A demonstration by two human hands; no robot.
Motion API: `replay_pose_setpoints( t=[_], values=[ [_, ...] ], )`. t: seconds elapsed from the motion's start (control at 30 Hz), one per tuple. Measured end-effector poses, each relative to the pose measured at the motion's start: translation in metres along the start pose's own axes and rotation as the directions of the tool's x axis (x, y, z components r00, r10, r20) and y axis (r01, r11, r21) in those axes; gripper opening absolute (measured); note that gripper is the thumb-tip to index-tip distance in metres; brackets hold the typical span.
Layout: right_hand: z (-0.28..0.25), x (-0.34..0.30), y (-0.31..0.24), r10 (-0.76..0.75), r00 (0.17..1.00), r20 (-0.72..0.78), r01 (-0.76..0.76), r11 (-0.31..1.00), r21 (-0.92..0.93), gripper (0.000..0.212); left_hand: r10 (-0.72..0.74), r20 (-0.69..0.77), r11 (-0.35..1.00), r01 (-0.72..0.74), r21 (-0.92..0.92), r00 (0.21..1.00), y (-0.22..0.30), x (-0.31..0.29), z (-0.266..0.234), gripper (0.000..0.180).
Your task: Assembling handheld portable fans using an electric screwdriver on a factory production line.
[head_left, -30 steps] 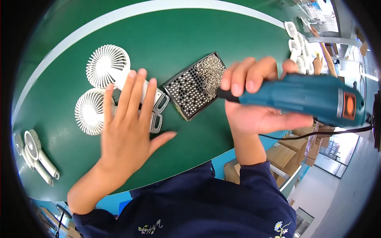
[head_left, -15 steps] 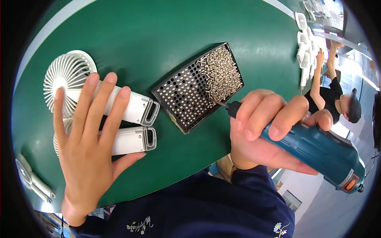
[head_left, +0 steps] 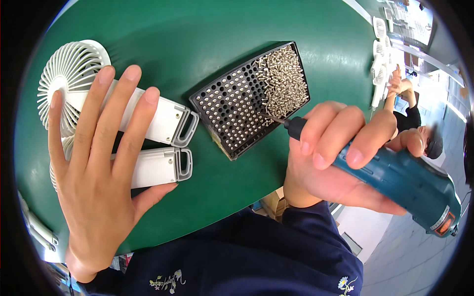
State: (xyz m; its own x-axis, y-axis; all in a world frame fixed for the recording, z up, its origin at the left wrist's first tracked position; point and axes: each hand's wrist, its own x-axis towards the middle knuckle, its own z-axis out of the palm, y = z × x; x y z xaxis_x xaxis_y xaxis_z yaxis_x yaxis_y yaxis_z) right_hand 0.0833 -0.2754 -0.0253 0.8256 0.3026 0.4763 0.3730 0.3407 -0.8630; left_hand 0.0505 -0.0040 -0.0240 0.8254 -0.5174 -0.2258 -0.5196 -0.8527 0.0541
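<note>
Two white handheld fans lie side by side on the left, an upper fan [head_left: 165,121] and a lower fan [head_left: 155,168]. My left hand [head_left: 96,167] rests across both with its fingers spread, hiding part of their handles and the lower fan's head. In my right hand [head_left: 321,158] is a teal electric screwdriver [head_left: 395,177], gripped round its body with its bit pointing left. The bit's tip is over the black screw tray [head_left: 256,142], near the pile's edge; whether it touches a screw I cannot tell. Silver screws [head_left: 229,108] stand in the tray's holes, and loose screws [head_left: 286,79] are heaped at its right end.
The green table [head_left: 163,29] curves round in front of me. More white fans [head_left: 379,74] are piled at the far right, near a co-worker [head_left: 410,113]. Other fan parts [head_left: 42,229] lie at the left edge.
The whole view has shifted slightly, so tray and fans appear higher. Screwdriver and bit stay beside the loose screws. The co-worker's arms have moved. My left hand remains on the fans.
</note>
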Motion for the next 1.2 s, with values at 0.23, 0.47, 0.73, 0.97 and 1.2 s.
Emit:
replay_pose_setpoints(
  t=[0.23, 0.47, 0.73, 0.97, 1.2],
  values=[
    [0.002, 0.002, -0.001, 0.016, 0.999, 0.046, -0.015, 1.0, -0.02, 0.065, -0.03, 0.007, 0.997, 0.031, -0.073, 1.0, 0.007, -0.005, -0.001, 0.086],
    [0.011, 0.008, -0.004, -0.085, 0.996, -0.012, 0.085, 0.996, -0.005, 0.067, -0.076, -0.001, 0.989, 0.075, -0.125, 0.997, 0.035, -0.02, 0.003, 0.089],
    [0.071, 0.004, -0.005, -0.09, 0.973, -0.212, 0.107, 0.992, 0.071, 0.049, -0.091, -0.024, 0.988, 0.087, -0.13, 0.996, 0.046, -0.025, 0.01, 0.084],
    [0.069, 0.001, 0.002, -0.107, 0.992, -0.069, 0.111, 0.993, 0.043, 0.055, -0.084, -0.082, 0.99, 0.074, -0.119, 0.993, 0.046, -0.021, 0.011, 0.08],
    [0.061, 0.002, 0.006, -0.056, 0.996, 0.065, 0.047, 0.99, 0.131, 0.061, -0.111, -0.055, 0.978, 0.099, -0.183, 0.992, 0.047, -0.021, 0.007, 0.091]
  ],
)
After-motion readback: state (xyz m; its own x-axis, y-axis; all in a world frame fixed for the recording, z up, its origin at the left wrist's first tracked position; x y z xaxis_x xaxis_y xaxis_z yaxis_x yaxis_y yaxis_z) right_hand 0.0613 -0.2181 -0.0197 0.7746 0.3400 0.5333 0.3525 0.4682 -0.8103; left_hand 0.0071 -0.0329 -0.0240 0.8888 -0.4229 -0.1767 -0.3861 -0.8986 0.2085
